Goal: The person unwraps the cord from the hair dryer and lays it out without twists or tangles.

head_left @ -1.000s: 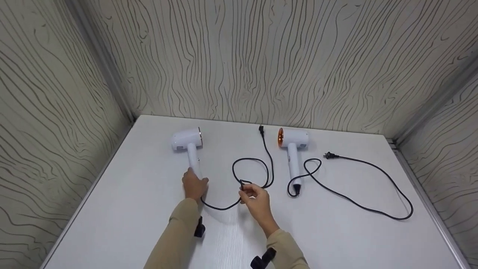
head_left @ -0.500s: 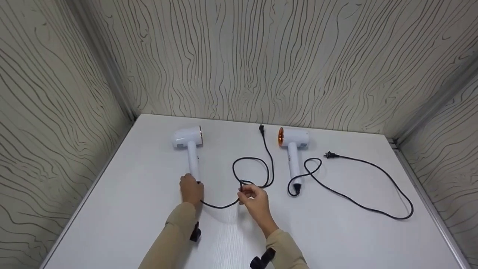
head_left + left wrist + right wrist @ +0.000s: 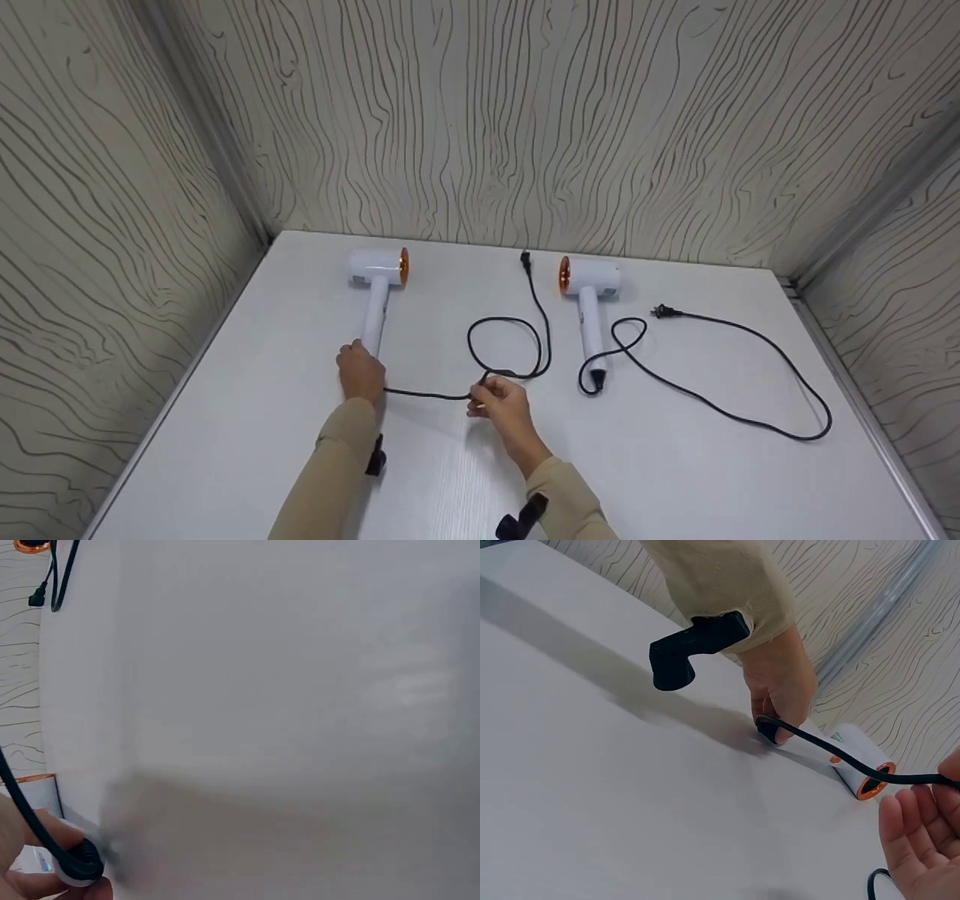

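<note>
A white hair dryer (image 3: 375, 268) with an orange-rimmed outlet lies at the table's left, its outlet facing right. My left hand (image 3: 361, 373) holds the lower end of its handle (image 3: 375, 319), fingers and thumb round it in the left wrist view, where the black cord end (image 3: 81, 862) shows. The dryer's black cord (image 3: 427, 394) runs nearly straight to my right hand (image 3: 506, 409), which pinches it between thumb and fingers. In the right wrist view, the cord (image 3: 847, 757) hangs between both hands above the table. Beyond my right hand it loops back to a plug (image 3: 526, 260).
A second white hair dryer (image 3: 592, 277) lies to the right, its outlet facing left. Its black cord (image 3: 750, 424) curves across the right side to a plug (image 3: 664, 311). Patterned wall panels (image 3: 480, 127) enclose the white table (image 3: 690, 487) at the back and sides.
My left hand has moved left with the handle's lower end, turning the left dryer so more of its orange outlet shows. The cord between my hands is straighter. My right hand shifted slightly left.
</note>
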Available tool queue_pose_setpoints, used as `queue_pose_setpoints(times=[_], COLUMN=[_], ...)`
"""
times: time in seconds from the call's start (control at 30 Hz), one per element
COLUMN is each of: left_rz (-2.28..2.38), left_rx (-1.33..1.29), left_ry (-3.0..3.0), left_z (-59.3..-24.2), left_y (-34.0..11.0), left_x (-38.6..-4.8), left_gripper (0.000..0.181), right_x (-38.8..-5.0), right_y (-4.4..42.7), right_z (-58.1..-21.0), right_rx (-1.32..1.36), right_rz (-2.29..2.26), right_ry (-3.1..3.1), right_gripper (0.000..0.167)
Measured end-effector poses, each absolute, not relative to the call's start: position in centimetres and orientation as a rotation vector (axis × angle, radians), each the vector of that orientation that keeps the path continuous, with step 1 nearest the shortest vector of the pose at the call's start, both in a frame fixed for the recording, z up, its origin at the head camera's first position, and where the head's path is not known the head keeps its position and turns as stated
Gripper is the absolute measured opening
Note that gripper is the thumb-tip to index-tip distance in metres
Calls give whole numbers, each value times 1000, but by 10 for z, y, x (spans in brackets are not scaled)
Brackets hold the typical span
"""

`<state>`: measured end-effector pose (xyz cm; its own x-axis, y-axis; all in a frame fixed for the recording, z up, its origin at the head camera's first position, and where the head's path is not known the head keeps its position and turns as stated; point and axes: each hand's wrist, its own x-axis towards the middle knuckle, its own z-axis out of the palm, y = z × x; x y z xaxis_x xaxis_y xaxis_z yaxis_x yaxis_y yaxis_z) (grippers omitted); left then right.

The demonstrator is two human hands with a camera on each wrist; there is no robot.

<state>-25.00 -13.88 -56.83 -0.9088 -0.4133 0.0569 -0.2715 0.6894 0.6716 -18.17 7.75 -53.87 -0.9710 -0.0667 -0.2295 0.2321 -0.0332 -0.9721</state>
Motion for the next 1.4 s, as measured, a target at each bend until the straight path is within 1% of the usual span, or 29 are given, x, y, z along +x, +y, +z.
queue_pose_setpoints(times=[0.1,0.27,0.47,0.63,0.8,1.07,1.27,1.4], left_rz=[-979,-923,-846,-828,-888,-986,-1248,-1399], left_rx=[564,566,559,598,613,335,172,42], left_ry=[-2688,-2697,-2715,-2745,-2691,-2607,-2639,-2632], left_z=[-570,-572,-574,-573,-570,-566,-553,-546], left_y=[-143,-151,-161,-174,-178,-147,-116,-95], left_x=[-253,-255,-259,-257,-254,-243,-227,-216], left_gripper=[38,46,47,46,47,46,37,32], right_x=[-183,-182,-182,-185,-189,-195,-199,-200], right_y=[76,77,82,91,100,103,105,106], right_z=[-540,-543,-549,-554,-555,-553,-552,-553], right_rx=[239,328,485,556,551,521,534,540], right_rz=[-2175,-2341,-2496,-2562,-2552,-2492,-2495,-2471], right_ry=[1886,1536,1164,1057,1132,1326,1374,1429], right_gripper=[7,13,19,20,22,18,21,20])
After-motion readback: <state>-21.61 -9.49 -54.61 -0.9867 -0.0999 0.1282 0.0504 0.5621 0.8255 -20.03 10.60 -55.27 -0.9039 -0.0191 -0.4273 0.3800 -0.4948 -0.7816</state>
